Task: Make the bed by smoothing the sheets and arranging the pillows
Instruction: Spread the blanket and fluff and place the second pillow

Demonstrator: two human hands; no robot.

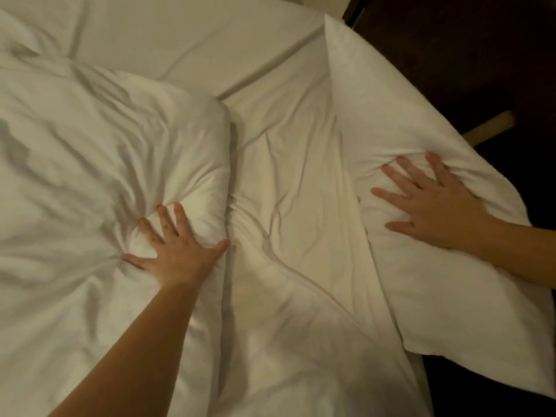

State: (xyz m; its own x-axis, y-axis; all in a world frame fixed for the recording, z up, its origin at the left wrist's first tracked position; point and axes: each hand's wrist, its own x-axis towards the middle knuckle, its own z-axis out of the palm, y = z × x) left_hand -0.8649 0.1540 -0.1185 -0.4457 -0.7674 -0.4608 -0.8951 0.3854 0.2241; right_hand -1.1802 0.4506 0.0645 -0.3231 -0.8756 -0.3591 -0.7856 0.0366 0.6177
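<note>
A puffy white duvet (90,164) lies crumpled over the left half of the bed. My left hand (177,248) presses into it near its right edge, fingers spread, the fabric bunching around the fingertips. A white pillow (400,97) lies along the bed's right side, one corner pointing up toward the top of the view. My right hand (433,203) rests flat on it with fingers spread, the case wrinkling ahead of the fingertips. Between duvet and pillow the creased white sheet (294,206) shows.
The smoother sheet stretches across the top of the bed (180,34). Dark floor (481,55) borders the bed on the right, with a pale wooden piece (489,127) sticking out there. The pillow's lower corner overhangs the bed's right edge.
</note>
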